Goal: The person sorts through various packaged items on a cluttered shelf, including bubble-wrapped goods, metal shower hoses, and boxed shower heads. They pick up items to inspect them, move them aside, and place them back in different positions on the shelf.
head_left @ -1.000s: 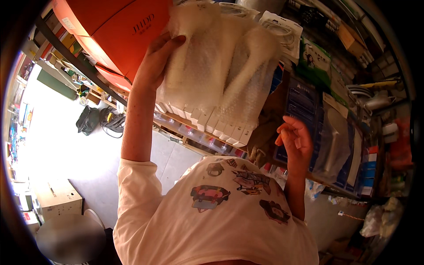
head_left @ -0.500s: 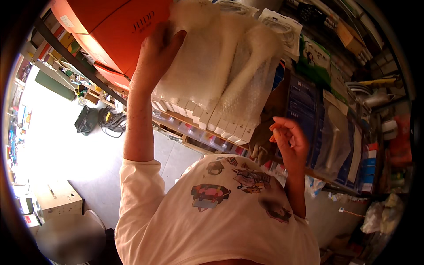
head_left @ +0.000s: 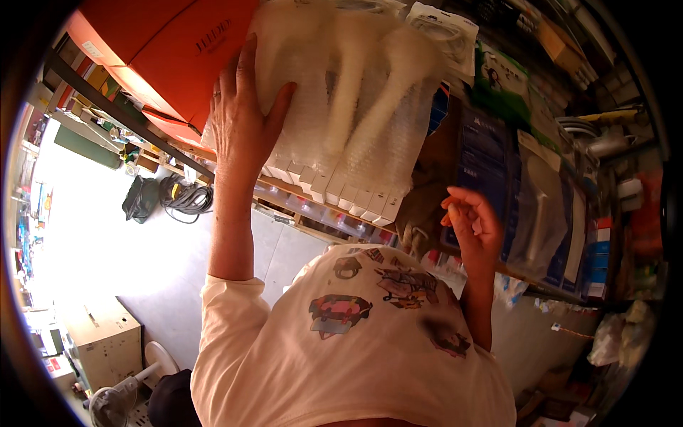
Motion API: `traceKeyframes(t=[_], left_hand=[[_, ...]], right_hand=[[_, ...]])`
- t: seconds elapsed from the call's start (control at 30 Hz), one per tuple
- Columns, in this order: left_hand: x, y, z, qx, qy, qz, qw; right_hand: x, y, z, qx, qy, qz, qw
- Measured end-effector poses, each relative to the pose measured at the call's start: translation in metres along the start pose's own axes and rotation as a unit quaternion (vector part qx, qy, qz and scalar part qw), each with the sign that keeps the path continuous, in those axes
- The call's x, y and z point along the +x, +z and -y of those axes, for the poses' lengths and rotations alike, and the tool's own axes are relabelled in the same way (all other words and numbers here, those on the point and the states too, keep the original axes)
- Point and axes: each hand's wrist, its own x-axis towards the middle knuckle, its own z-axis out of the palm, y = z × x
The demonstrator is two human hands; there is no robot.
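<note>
My left hand (head_left: 244,117) lies with fingers spread on the left part of the cloudy bubble wrap (head_left: 302,107). Long pale shapes (head_left: 346,85) show through the wrap; what they are is unclear. Under its near edge stands a row of narrow white boxes (head_left: 348,197). A large orange-red box (head_left: 171,57) is just left of my left hand. My right hand (head_left: 478,224) hovers in front of the shelf's right part, fingers loosely curled and partly apart, with nothing plainly held. Near it are dark blue flat packages (head_left: 484,156) and a clear-bagged pale item (head_left: 537,206).
A white package with a coiled hose (head_left: 445,35) and a green-and-white package (head_left: 501,75) lie farther back. On the floor at left are a black bag (head_left: 141,198) and coiled black cable (head_left: 186,198). A cardboard carton (head_left: 103,331) and a fan (head_left: 114,406) stand at lower left.
My left hand has come nearer and slightly left, its fingers now spread flat on the wrap. My right hand has barely moved. The view has shifted, bringing the fan into sight.
</note>
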Motion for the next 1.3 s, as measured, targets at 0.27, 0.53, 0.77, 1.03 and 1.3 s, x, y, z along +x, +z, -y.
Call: traceKeyframes(t=[0.27, 0.53, 0.77, 1.03, 1.3], left_hand=[[-0.017, 0.003, 0.006, -0.029, -0.001, 0.03, 0.999], [-0.018, 0.003, -0.003, -0.02, -0.019, 0.036, 0.999], [-0.032, -0.007, -0.013, -0.029, -0.041, 0.001, 0.999], [-0.046, -0.009, -0.039, -0.065, 0.021, -0.11, 0.992], [-0.058, -0.01, -0.059, -0.094, 0.038, -0.123, 0.987]], right_hand=[[-0.009, -0.025, 0.002, -0.01, 0.019, -0.042, 0.999], [-0.016, -0.083, 0.004, -0.181, -0.039, -0.168, 0.968], [-0.038, -0.16, -0.001, -0.526, 0.041, -0.312, 0.79], [-0.041, -0.218, -0.04, -0.368, 0.203, -0.348, 0.838], [-0.023, -0.246, -0.062, -0.239, 0.167, -0.328, 0.899]])
